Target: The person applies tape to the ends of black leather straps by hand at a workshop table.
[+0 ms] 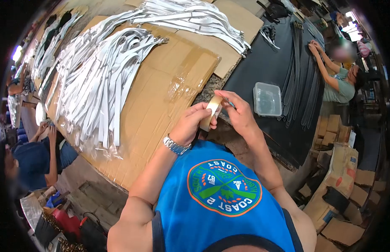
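My left hand [194, 120], with a metal watch on its wrist, is closed on a pale cream roll of tape [211, 112] in front of my chest. My right hand [238, 111] is at the roll's upper right edge, its fingers bent together around a small, thin bluish item too small to name. Left of my hands, a large pile of white straps [104, 80] lies on brown cardboard [161, 88]. To the right, a clear plastic box [267, 99] rests on a black table surface [245, 86].
Black straps [296, 75] lie on the black surface, near a co-worker's hands [316, 48] at the far right. Another person [35, 155] is at the left. More white straps [195, 19] are at the top. Cardboard pieces [342, 229] fill the lower right.
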